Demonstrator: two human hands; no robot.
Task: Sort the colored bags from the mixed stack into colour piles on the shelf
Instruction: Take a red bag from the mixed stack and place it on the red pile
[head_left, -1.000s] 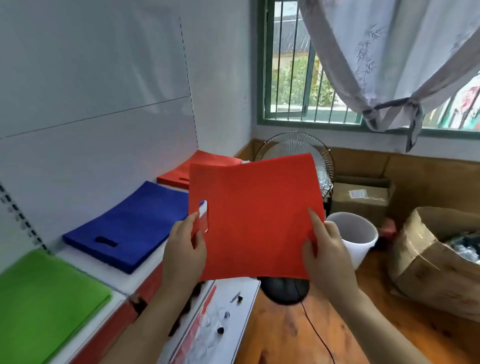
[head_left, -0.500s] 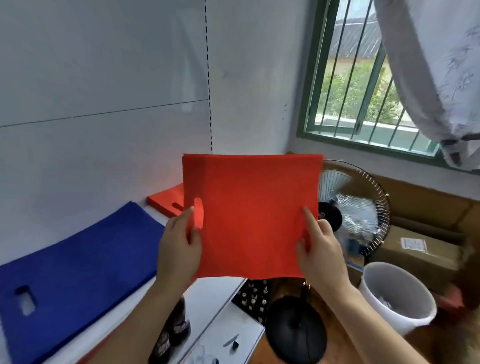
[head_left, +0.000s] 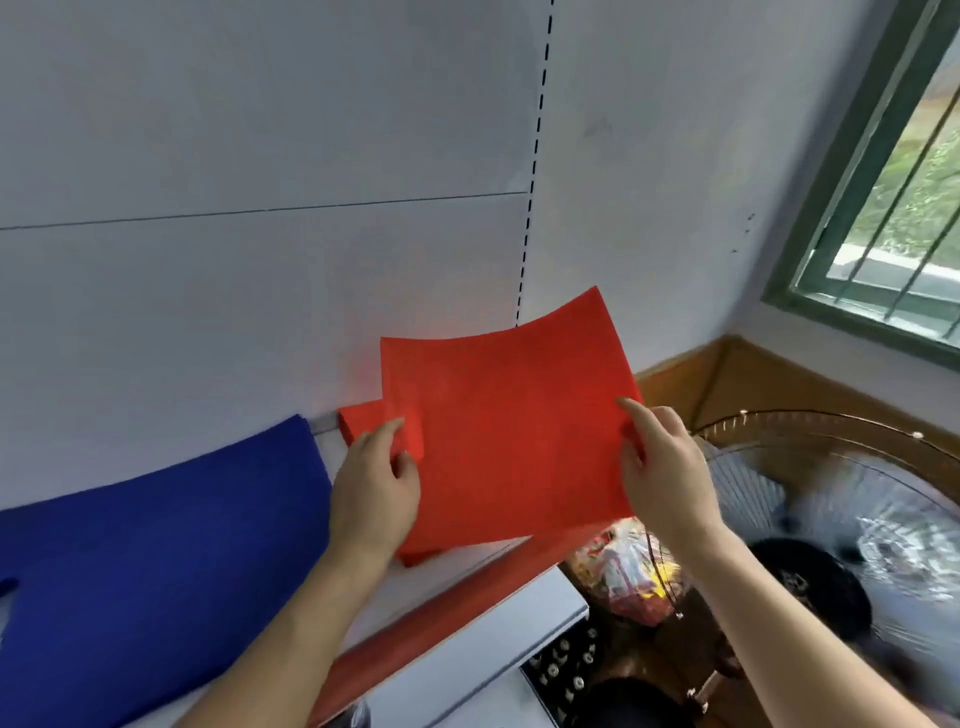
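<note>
Two hands carry one flat, square red non-woven bag (head_left: 509, 436) low over the white shelf (head_left: 457, 564), one on each side edge so the limp sheet stays spread instead of folding. The left hand (head_left: 376, 493) pinches its left edge, thumb on top near what may be the handle cut-out; the right hand (head_left: 665, 467) pinches the right edge, thumb on the upper face. The bag sags slightly in the middle and hangs just above the pile of red bags (head_left: 363, 421), whose corners peek out beneath it, against the white back panel (head_left: 260, 286). Beside that, apart from it, lies the pile of dark blue fabric bags (head_left: 156, 545). Judging by colour, this bag belongs on the red stack and seems about to be laid squarely there.
</note>
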